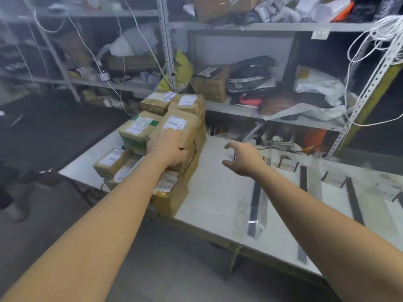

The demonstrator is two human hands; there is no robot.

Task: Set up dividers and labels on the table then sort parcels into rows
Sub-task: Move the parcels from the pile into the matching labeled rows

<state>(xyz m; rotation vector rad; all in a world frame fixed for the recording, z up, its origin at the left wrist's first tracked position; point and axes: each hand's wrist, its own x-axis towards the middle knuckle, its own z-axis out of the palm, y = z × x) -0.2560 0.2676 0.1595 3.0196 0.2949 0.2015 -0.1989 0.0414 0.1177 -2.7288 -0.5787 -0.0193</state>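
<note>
Head view | left grip (pixel 169 147) laid flat, uncurled, on top parcel (pixel 177 125) | right grip (pixel 242 160) spread, empty, right of that parcel | reckon stiff, slick taped cardboard, so I'd clamp both sides

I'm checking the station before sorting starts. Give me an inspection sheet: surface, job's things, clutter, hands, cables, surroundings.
Surface: white table, bare between the parcel stack and the dividers.
Job's things: taped parcels stacked at the table's left end; dark dividers laid in parallel on the right; labels near their far ends.
Clutter: bags and boxes piled loosely on the shelves behind.
Hands: left hand rests on a top parcel; right hand open above the bare table, holding nothing.
Cables: white cords hang in loops from the shelving.
Surroundings: metal shelving behind the table; grey floor.
</note>
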